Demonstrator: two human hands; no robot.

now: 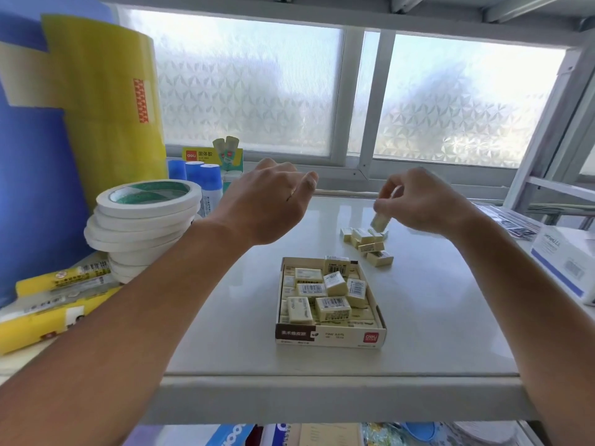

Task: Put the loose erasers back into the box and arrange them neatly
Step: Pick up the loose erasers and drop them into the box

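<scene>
frosted window glass backs a pale glossy shelf [434, 317]. right hand [421, 204] pinches one small cream wrapped eraser [380, 222] above the loose eraser pile [368, 244] — beyond the open cardboard box [331, 336], where erasers lie jumbled. left hand [267, 201] hovers empty, fingers relaxed. light, slick-wrapped blocks — best pinched by the long sides.

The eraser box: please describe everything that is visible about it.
The eraser box is a shallow open cardboard tray, white and brown in front with a red logo. It lies flat on the pale shelf, near its middle. Cream wrapped erasers fill it, the top ones lying crooked. Neither hand touches it.
</scene>
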